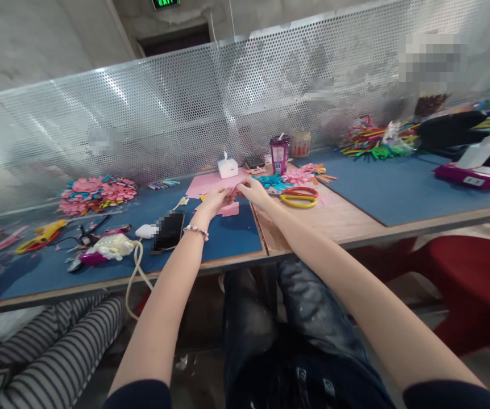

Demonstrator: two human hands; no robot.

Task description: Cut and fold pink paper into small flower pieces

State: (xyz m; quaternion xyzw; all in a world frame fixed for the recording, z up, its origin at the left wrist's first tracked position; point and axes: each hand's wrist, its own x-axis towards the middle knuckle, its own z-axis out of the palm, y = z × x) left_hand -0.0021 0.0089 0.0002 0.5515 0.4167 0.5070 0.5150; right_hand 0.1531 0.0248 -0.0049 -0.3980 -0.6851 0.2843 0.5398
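My left hand (216, 201), with a beaded bracelet on its wrist, and my right hand (251, 189) meet above the table. Both are closed on a small piece of pink paper (233, 190), mostly hidden by the fingers. Just below them lie cut pink paper pieces (230, 209) on the blue tabletop. Behind the hands a larger pink sheet (200, 185) is spread out. To the right of my right hand rest scissors (299, 197) with red and yellow handles.
Pink and blue paper flowers (95, 193) are heaped at the left. A phone (169, 232), a white cable (138, 267) and a tissue pack (111, 247) lie nearer. A purple cup (279, 153) and white box (228, 167) stand before the perforated metal screen (163, 113). A person sits at left.
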